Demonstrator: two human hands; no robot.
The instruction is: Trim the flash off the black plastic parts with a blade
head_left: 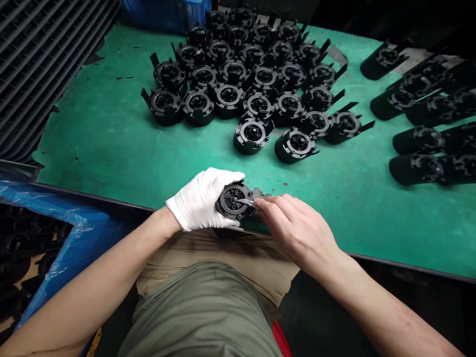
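Note:
A round black plastic housing (235, 201) is held at the front edge of the green table, its ringed end face turned up toward me. My left hand (206, 198), in a white glove, wraps around it from the left with the thumb and fingers on its rim. My bare right hand (297, 223) grips a small knife (246, 202) with a pale metal blade. The blade's tip lies over the middle of the housing's face; whether it touches there I cannot tell. The knife's handle is mostly hidden by my fingers.
Many similar black housings (229, 99) stand grouped on the green table (122, 144), with more housings (416, 168) at the right. Black ridged trays (44, 64) are stacked at the left. A blue bin (167, 15) stands behind; a blue-lined box (85, 238) holding black parts is lower left.

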